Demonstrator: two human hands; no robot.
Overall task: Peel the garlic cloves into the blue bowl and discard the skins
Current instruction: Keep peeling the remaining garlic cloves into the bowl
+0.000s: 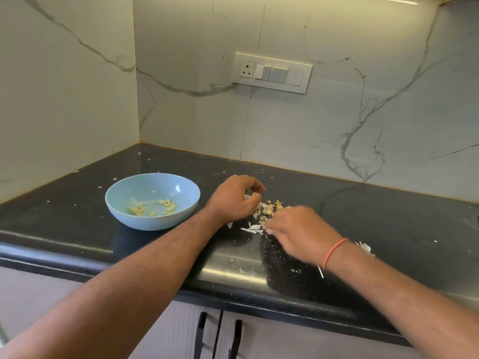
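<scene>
Both hands sit at the skins right of the bowl: left hand curled, right hand blurred; either grip's contents unclear.

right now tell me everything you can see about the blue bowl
The round, shallow pale blue bowl looks like smooth matte plastic or ceramic. It sits upright on the black speckled stone countertop, near the corner, to the left of the left hand, which appears not to touch it. Inside lie a scatter of small yellowish peeled garlic cloves and a thin sliver of skin. Light glints on its inner wall.
</scene>
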